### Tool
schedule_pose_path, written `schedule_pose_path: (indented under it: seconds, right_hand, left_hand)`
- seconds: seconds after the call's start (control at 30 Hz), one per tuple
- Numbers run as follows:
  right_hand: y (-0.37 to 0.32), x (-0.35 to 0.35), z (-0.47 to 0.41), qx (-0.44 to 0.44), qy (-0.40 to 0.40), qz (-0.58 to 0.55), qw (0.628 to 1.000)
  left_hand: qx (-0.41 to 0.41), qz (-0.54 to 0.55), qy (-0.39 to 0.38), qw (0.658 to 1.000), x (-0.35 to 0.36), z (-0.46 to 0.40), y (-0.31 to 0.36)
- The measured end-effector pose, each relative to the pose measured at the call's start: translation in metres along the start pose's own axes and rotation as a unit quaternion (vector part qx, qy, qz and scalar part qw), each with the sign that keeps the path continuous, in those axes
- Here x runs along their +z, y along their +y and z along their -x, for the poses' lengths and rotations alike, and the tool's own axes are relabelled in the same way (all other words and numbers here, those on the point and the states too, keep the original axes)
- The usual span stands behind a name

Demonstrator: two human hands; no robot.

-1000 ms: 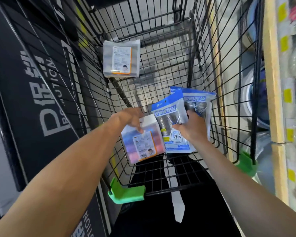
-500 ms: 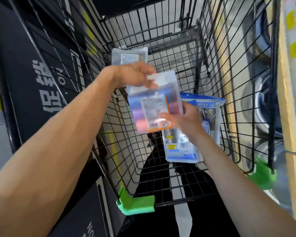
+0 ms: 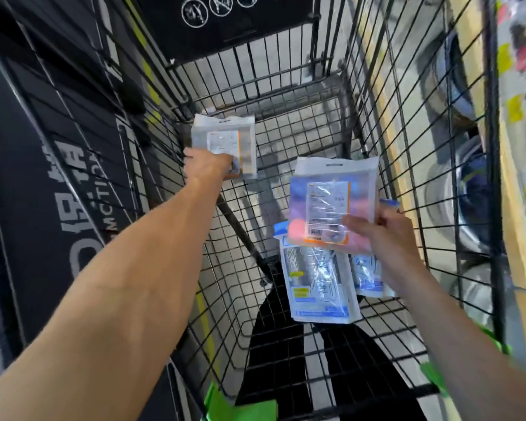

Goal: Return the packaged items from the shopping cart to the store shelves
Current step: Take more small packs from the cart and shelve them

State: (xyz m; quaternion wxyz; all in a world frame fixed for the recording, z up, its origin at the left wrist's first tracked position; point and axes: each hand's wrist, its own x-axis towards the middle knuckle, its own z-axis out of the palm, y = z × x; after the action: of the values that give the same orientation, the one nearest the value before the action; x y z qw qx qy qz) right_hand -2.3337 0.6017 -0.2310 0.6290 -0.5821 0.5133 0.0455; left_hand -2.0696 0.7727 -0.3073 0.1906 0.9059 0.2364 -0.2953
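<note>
We are gathering packets inside the cart (image 3: 377,123): our left hand (image 3: 208,165) grips the grey packet (image 3: 228,141) at its far end; our right hand (image 3: 386,235) clutches the pink packet (image 3: 325,202) and blue packets (image 3: 316,287) nearer us. Next, we lift all out toward the shelves.

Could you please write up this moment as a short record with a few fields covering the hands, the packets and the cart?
setting: black wire shopping cart beside store shelves
left hand: reaching to the far end of the cart, fingers on a pale grey clear-plastic packet
right hand: holding a clear packet of pastel-coloured items stacked on two blue-and-white packets
grey packet position: propped against the cart's left wall
shelving: not yet begun
</note>
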Motion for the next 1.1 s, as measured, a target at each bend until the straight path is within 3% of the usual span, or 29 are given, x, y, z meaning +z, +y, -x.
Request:
schedule_pose_path:
  seconds: [0.23, 0.63, 0.73, 0.87, 0.93, 1.0, 1.1]
  right_hand:
    - [0.008, 0.002, 0.006, -0.003, -0.004, 0.009, 1.000]
    - [0.023, 0.002, 0.016, -0.008, 0.034, -0.024, 0.999]
    - [0.025, 0.006, 0.014, -0.004, 0.051, -0.035, 0.998]
    - [0.023, 0.012, 0.009, -0.005, 0.086, -0.032, 0.996]
    - [0.022, 0.015, 0.004, -0.005, 0.114, -0.018, 0.993]
    - [0.020, 0.019, -0.002, -0.015, 0.143, -0.006, 0.990]
    - [0.014, 0.027, -0.011, -0.022, 0.164, -0.017, 0.986]
  left_hand:
    - [0.061, -0.053, -0.008, 0.997, 0.016, -0.001, -0.005]
    - [0.005, 0.004, -0.010, 1.000, 0.011, 0.001, 0.002]
    - [-0.012, 0.020, -0.038, 0.999, 0.009, -0.001, 0.003]
    - [-0.038, 0.128, -0.110, 0.985, 0.024, -0.014, 0.003]
    - [0.022, 0.131, -0.079, 0.988, 0.017, 0.014, 0.015]
    - [0.140, 0.073, -0.015, 0.987, 0.009, 0.049, 0.026]
    - [0.314, -0.043, 0.063, 0.946, 0.012, 0.097, 0.032]
